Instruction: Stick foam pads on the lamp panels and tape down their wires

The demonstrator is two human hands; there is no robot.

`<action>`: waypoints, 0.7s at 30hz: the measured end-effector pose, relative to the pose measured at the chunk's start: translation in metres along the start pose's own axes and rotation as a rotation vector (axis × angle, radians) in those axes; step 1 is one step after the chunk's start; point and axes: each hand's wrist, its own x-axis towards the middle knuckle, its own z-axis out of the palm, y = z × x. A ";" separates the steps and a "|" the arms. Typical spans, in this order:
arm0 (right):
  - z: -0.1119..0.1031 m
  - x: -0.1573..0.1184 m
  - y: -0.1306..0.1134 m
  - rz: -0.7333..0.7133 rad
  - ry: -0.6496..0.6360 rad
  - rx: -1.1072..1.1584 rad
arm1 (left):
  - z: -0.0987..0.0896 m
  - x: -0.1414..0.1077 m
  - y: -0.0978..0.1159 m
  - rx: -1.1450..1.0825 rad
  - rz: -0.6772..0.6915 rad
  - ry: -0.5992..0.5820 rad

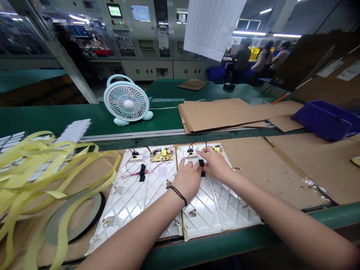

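Note:
Two white ribbed plastic panels lie side by side, the left panel and the right panel. On the right one, a short strip of black tape sits between my hands. My left hand, with a dark band at the wrist, has its fingers bent and the tips at the tape's left edge. From the other side my right hand grips at the tape with curled fingers. On the left panel, another black tape piece covers red wires near a circuit board. My hands partly hide the right panel's wiring.
Loose yellow strips and a tape roll lie on the left. A light blue fan stands behind the panels. Cardboard sheets and a blue bin are at the back right. Several people are in the background.

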 end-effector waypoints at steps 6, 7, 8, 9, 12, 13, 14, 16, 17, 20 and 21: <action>0.005 -0.030 -0.011 -0.057 0.034 -0.165 | -0.001 -0.002 0.007 0.013 -0.019 -0.017; 0.008 -0.036 -0.013 -0.057 0.029 -0.209 | -0.001 -0.003 0.008 0.014 -0.021 -0.017; 0.010 -0.042 -0.014 -0.055 0.028 -0.245 | -0.002 -0.003 0.010 0.015 -0.020 -0.018; 0.013 -0.046 -0.015 -0.053 0.030 -0.274 | -0.002 -0.004 0.011 0.015 -0.020 -0.018; 0.016 -0.052 -0.015 -0.056 0.019 -0.319 | -0.001 -0.006 0.012 0.005 -0.021 -0.016; 0.016 -0.052 -0.014 -0.058 0.006 -0.323 | -0.001 -0.006 0.012 0.000 -0.021 -0.017; 0.015 -0.051 -0.014 -0.059 -0.007 -0.324 | 0.000 -0.007 0.011 -0.006 -0.021 -0.019; 0.012 -0.048 -0.014 -0.061 -0.029 -0.318 | 0.000 -0.008 0.011 -0.022 -0.023 -0.027; 0.011 -0.046 -0.015 -0.062 -0.033 -0.314 | -0.003 -0.010 0.011 -0.027 -0.025 -0.035; 0.008 -0.040 -0.018 -0.062 -0.038 -0.314 | -0.029 -0.019 0.018 -0.064 -0.003 -0.077; 0.008 -0.039 -0.019 -0.064 -0.045 -0.319 | -0.045 -0.025 0.022 -0.102 0.033 -0.085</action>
